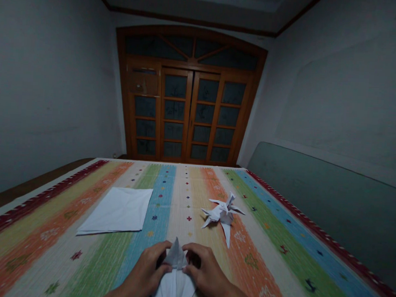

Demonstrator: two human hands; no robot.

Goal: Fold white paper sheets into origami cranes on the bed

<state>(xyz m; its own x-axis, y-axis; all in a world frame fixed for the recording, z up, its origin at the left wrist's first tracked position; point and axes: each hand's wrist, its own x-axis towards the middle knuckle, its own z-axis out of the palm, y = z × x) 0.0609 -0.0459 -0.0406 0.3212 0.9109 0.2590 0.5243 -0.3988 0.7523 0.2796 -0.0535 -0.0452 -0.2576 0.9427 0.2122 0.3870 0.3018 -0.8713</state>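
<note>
Near the bottom centre, a folded white paper (175,287) with a pointed tip stands out between my hands. My left hand (148,269) pinches its left side between thumb and index finger. On the opposite side, my right hand (209,271) grips the paper the same way, thumb below and index finger above. Creases fan downward from the middle of the fold, and the lower end runs out of the picture. Beyond my right hand lies a finished-looking origami figure (224,213) of white paper with several pointed limbs.
A small stack of white paper sheets (119,210) rests at the left on the striped tablecloth (178,222). Along the right side stands a grey-green panel (314,193). Wooden doors with glass panes (189,113) fill the far wall.
</note>
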